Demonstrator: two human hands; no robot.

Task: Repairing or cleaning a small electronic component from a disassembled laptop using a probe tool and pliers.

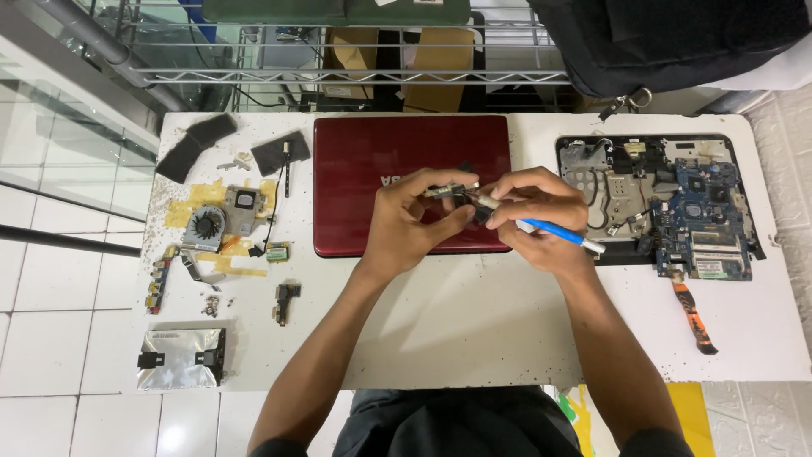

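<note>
My left hand (412, 218) pinches a small metal and black part (451, 190) just above a closed dark red laptop lid (364, 161). My right hand (533, 216) holds a blue-handled screwdriver (554, 234), its tip end pointed at that small part. Both hands meet over the lid's right half. The handle sticks out to the right past my right wrist.
An opened laptop base with a blue circuit board (702, 220) lies at the right, an orange and black tool (694, 315) below it. At the left lie a cooling fan (207, 227), black pads (196, 144), small boards, screws and a silver drive (182, 358). A wire rack (338, 51) stands behind the white table (474, 330).
</note>
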